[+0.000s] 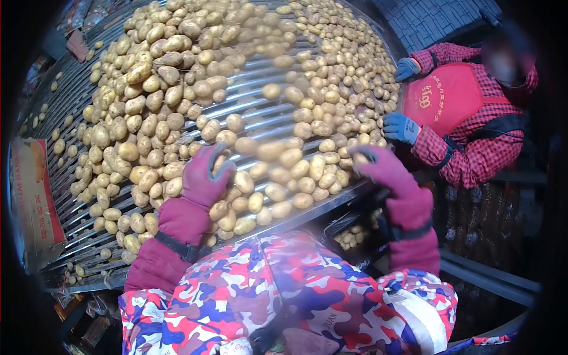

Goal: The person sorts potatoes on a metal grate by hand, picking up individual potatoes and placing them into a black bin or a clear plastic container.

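My left hand (207, 174), in a purple glove with grey fingertips, reaches over the slatted metal rack (254, 89). Its thumb and fingers form a wide curve, with potatoes visible in and beside the gap; none looks firmly gripped. On the other side, my right hand (381, 167) hovers at the rack's near right corner, fingers apart and slightly bent, a bit blurred. Loose potatoes (284, 183) lie between both hands, some smeared by motion. A large heap of potatoes (148, 106) covers the rack beyond my left hand.
A co-worker in a red apron (441, 97) stands at the right side, blue-gloved hands at the rack's edge. A cardboard box (38, 195) stands at the far left. Smaller potatoes (337, 65) spread along the right side. Below the near metal edge (296, 219) more potatoes (352, 236) show.
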A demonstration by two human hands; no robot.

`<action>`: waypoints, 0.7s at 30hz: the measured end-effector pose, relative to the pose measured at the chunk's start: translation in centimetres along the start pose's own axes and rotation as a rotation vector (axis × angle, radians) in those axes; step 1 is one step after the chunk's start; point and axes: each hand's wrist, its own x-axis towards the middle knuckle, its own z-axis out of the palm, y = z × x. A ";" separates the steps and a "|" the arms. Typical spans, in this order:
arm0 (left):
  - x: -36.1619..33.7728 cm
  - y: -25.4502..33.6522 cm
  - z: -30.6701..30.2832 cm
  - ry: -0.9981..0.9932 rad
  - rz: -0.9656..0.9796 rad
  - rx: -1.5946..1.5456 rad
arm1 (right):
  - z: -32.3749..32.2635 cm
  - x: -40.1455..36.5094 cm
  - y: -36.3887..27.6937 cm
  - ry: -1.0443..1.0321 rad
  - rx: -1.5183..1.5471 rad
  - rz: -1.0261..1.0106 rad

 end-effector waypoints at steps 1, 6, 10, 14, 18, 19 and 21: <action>0.1 0.1 0.1 -0.007 -0.006 0.003 | -0.3 -2.2 2.3 -0.030 -0.170 0.115; -0.1 -0.9 1.1 0.042 0.069 0.014 | 1.3 -5.4 3.7 0.139 -0.596 0.170; -0.3 -1.2 1.2 0.033 0.076 0.025 | 5.9 0.1 2.8 0.379 -0.471 -0.265; -0.4 -1.2 1.0 0.017 0.056 0.004 | 11.2 4.6 0.0 0.250 -0.629 -0.306; -0.4 -1.3 0.7 -0.005 0.024 -0.002 | 11.1 6.9 0.6 0.211 -0.569 -0.256; -0.3 -1.3 0.9 0.003 0.031 -0.001 | 10.1 6.4 0.1 0.192 -0.532 -0.277; -0.3 -1.3 0.9 -0.004 0.013 -0.014 | 9.5 6.1 -0.2 0.189 -0.484 -0.313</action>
